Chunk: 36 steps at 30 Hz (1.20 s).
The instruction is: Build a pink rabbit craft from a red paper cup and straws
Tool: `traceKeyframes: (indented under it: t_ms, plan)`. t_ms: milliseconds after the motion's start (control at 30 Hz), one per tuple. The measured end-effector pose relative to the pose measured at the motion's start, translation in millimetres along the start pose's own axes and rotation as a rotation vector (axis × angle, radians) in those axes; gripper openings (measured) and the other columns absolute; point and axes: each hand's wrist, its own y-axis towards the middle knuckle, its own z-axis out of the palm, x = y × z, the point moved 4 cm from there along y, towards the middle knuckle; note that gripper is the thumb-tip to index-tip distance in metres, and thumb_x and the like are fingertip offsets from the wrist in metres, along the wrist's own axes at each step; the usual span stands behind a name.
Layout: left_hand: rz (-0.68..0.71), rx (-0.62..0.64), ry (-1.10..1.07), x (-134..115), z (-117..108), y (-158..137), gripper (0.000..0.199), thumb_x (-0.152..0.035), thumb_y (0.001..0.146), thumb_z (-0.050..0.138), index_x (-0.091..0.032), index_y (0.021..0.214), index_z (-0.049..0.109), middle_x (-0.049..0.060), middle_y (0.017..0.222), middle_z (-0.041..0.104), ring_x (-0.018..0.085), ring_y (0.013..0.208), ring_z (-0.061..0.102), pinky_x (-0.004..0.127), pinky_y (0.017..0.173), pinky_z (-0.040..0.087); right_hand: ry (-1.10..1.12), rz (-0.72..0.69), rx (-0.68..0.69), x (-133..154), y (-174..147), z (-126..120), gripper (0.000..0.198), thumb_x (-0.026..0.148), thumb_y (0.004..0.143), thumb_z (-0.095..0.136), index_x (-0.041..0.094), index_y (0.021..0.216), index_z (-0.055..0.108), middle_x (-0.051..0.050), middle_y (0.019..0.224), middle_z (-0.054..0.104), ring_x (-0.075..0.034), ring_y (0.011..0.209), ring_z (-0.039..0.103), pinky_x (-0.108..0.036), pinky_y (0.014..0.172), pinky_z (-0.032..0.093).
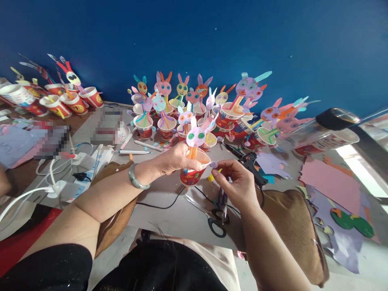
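Observation:
My left hand (174,159) grips a red printed paper cup (192,178) by its rim, thumb over the edge. From this cup rises a pale purple paper rabbit head (195,136) with green eyes, on an orange paper neck. My right hand (238,182) pinches a small purple paper disc (214,165) beside the cup's right rim; whether the disc touches the rim I cannot tell. Below the cup lie scissors (216,226) with dark handles. Past my right hand rests a black glue gun (248,161).
Several finished rabbit cups (143,126) crowd against the blue wall (194,36). More red and yellow cups (74,103) stand at far left. A power strip (79,169) with cables is on the left. Coloured paper (330,182) and a brown cushion (291,226) lie right, near a clear bottle (303,133).

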Motion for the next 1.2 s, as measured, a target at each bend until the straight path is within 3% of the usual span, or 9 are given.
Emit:
traceKeyframes:
  t_ms: [333, 500, 833, 1200]
  plan:
    - [-0.077, -0.006, -0.032, -1.2, 6.7, -0.7, 0.067, -0.020, 0.057, 0.088, -0.015, 0.117, 0.058, 0.003, 0.095, 0.069, 0.015, 0.087, 0.066, 0.030, 0.082, 0.050, 0.045, 0.014, -0.017, -1.1, -2.0, 7.9, 0.021, 0.042, 0.086, 0.073, 0.022, 0.084, 0.070, -0.001, 0.065, 0.068, -0.014, 0.054, 0.057, -0.027, 0.050, 0.046]
    - [-0.107, 0.046, -0.018, -1.5, 11.2, -2.3, 0.068, -0.021, 0.058, 0.086, -0.016, 0.118, 0.055, 0.002, 0.093, 0.066, 0.015, 0.084, 0.064, 0.032, 0.082, 0.049, 0.009, 0.009, -0.017, 1.4, -0.9, 7.7, 0.015, 0.035, 0.085, 0.070, 0.021, 0.080, 0.070, 0.000, 0.061, 0.065, -0.013, 0.051, 0.054, -0.026, 0.050, 0.044]
    - [-0.068, 0.066, 0.056, -2.1, 12.0, -0.3, 0.065, -0.021, 0.055, 0.086, -0.014, 0.112, 0.056, 0.000, 0.087, 0.066, 0.015, 0.081, 0.062, 0.032, 0.080, 0.048, -0.033, 0.034, 0.028, 3.8, -0.3, 6.1, 0.009, 0.028, 0.081, 0.067, 0.021, 0.075, 0.068, 0.002, 0.057, 0.061, -0.011, 0.048, 0.049, -0.025, 0.048, 0.040]
    - [-0.038, 0.078, 0.020, -3.0, 9.8, -1.3, 0.068, -0.023, 0.058, 0.087, -0.015, 0.117, 0.055, 0.002, 0.091, 0.066, 0.016, 0.083, 0.064, 0.031, 0.079, 0.048, -0.016, 0.022, 0.054, 2.4, -0.4, 4.8, 0.011, 0.031, 0.080, 0.070, 0.020, 0.081, 0.070, 0.000, 0.063, 0.065, -0.012, 0.054, 0.053, -0.026, 0.053, 0.043]
